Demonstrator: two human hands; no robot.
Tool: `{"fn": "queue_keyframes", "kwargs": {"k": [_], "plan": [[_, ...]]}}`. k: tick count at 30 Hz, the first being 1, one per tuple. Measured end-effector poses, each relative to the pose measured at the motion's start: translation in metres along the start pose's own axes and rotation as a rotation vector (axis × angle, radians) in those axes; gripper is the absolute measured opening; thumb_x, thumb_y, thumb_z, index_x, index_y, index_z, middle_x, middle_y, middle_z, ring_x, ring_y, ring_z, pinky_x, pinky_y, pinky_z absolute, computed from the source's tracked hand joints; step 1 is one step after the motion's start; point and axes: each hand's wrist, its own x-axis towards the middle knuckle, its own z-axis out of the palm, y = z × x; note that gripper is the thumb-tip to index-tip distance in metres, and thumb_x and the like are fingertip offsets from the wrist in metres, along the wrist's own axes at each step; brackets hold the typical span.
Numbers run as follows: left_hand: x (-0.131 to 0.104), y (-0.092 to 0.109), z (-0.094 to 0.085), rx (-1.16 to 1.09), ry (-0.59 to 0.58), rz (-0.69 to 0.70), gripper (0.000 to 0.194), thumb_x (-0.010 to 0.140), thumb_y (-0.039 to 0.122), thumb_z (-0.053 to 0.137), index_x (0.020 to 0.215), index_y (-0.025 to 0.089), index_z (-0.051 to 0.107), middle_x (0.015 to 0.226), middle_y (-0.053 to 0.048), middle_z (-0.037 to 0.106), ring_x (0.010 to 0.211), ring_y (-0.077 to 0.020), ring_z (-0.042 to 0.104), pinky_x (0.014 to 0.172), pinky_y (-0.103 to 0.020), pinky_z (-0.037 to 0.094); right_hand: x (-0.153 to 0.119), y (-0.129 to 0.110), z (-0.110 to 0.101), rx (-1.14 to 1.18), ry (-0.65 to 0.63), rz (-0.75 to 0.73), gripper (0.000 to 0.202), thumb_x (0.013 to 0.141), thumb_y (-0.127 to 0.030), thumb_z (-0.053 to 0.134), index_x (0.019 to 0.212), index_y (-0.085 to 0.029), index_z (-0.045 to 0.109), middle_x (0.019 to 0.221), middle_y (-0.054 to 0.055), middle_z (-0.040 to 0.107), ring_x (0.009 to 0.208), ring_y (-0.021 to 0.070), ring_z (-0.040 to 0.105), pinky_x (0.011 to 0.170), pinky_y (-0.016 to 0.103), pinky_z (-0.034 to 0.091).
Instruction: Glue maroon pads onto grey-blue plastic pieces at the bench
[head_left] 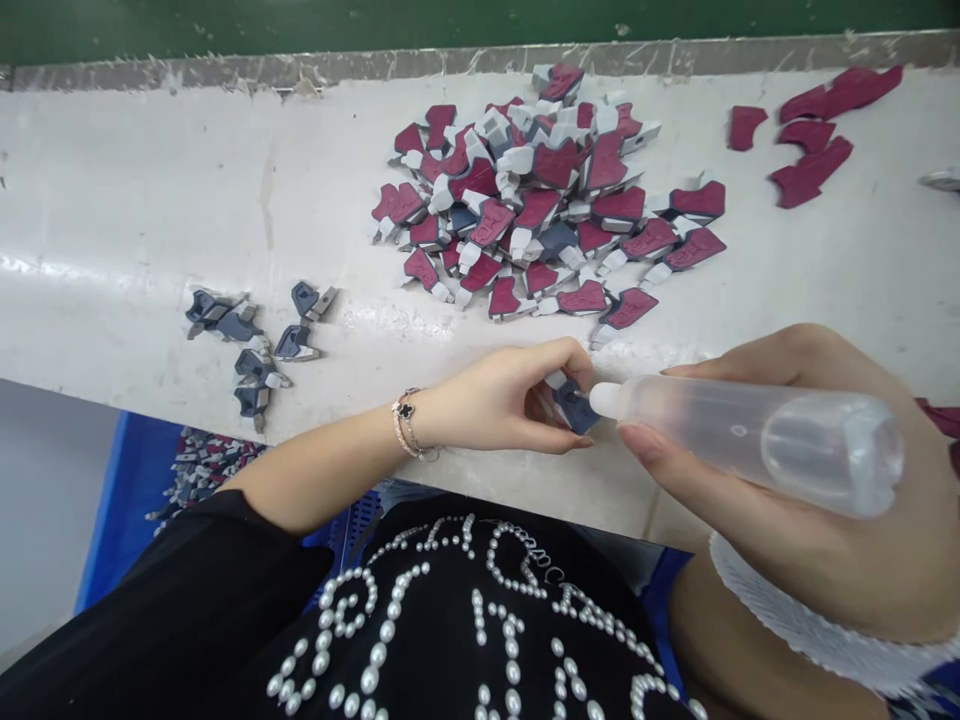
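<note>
My left hand (517,395) is closed around a small dark grey and white plastic part (574,405) near the table's front edge. A translucent squeeze bottle (750,430) with a white tip lies tilted on its side in my right hand (810,540), my fingers wrapped about it. The bottle's tip meets the grey part, or sits just in front of it; I cannot tell which. Clear liquid shows inside the bottle. Beyond my hands lies a heap of joined parts with maroon plates (555,165). Several grey parts without maroon plates (251,370) lie to the left.
Loose maroon plates (814,175) lie at the back right of the white table (150,200). A metal strip with shreds (375,62) runs along its far edge. Below the table at left, a blue bin (112,500) holds many parts. A metallic object (941,179) sits at the right edge.
</note>
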Motion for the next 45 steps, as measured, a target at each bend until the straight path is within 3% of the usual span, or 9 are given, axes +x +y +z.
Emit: {"fn": "queue_keyframes", "kwargs": {"k": [7, 13, 17, 22, 36, 45], "plan": [[0.000, -0.001, 0.000, 0.052, 0.023, 0.026, 0.030, 0.080, 0.025, 0.076, 0.099, 0.019, 0.053, 0.097, -0.002, 0.061, 0.078, -0.0111, 0.064, 0.066, -0.022, 0.059, 0.000, -0.003, -0.002, -0.131, 0.035, -0.013, 0.026, 0.084, -0.039, 0.077, 0.081, -0.026, 0.055, 0.074, -0.006, 0.060, 0.057, 0.0108, 0.057, 0.044, 0.026, 0.043], [0.000, -0.002, -0.002, -0.001, -0.027, 0.012, 0.031, 0.080, 0.026, 0.076, 0.099, 0.019, 0.052, 0.098, -0.002, 0.061, 0.074, -0.0098, 0.064, 0.064, -0.022, 0.059, -0.002, -0.005, -0.001, -0.084, -0.053, -0.021, 0.028, 0.085, -0.040, 0.074, 0.079, -0.026, 0.051, 0.067, -0.007, 0.057, 0.052, 0.0112, 0.056, 0.040, 0.026, 0.041], [0.001, -0.001, -0.002, 0.019, 0.004, 0.018, 0.029, 0.081, 0.025, 0.075, 0.098, 0.019, 0.053, 0.096, -0.002, 0.061, 0.077, -0.0109, 0.065, 0.065, -0.022, 0.059, -0.002, -0.005, -0.001, -0.137, 0.017, -0.032, 0.028, 0.084, -0.039, 0.076, 0.080, -0.026, 0.052, 0.069, -0.007, 0.058, 0.054, 0.0116, 0.057, 0.042, 0.027, 0.042], [0.001, 0.000, -0.002, -0.002, -0.018, 0.020, 0.031, 0.080, 0.024, 0.077, 0.097, 0.018, 0.052, 0.096, -0.001, 0.060, 0.073, -0.0083, 0.065, 0.063, -0.020, 0.059, -0.003, -0.004, -0.004, -0.063, -0.081, -0.014, 0.025, 0.085, -0.040, 0.075, 0.081, -0.027, 0.054, 0.070, -0.006, 0.058, 0.052, 0.0119, 0.055, 0.040, 0.028, 0.040], [0.001, 0.001, 0.000, -0.013, 0.065, 0.021, 0.031, 0.079, 0.024, 0.077, 0.095, 0.019, 0.051, 0.098, -0.001, 0.059, 0.069, -0.0073, 0.063, 0.059, -0.020, 0.058, -0.008, -0.004, -0.017, -0.088, -0.158, -0.041, 0.016, 0.084, -0.039, 0.076, 0.091, -0.030, 0.064, 0.078, -0.004, 0.069, 0.057, 0.0161, 0.064, 0.043, 0.032, 0.042], [0.001, 0.004, 0.001, 0.023, 0.047, -0.002, 0.030, 0.079, 0.021, 0.076, 0.096, 0.019, 0.051, 0.097, 0.000, 0.060, 0.072, -0.0079, 0.066, 0.063, -0.020, 0.059, -0.014, -0.003, -0.026, -0.226, -0.088, 0.007, 0.023, 0.087, -0.051, 0.071, 0.085, -0.029, 0.063, 0.075, -0.004, 0.068, 0.057, 0.0157, 0.063, 0.042, 0.034, 0.041]]}}
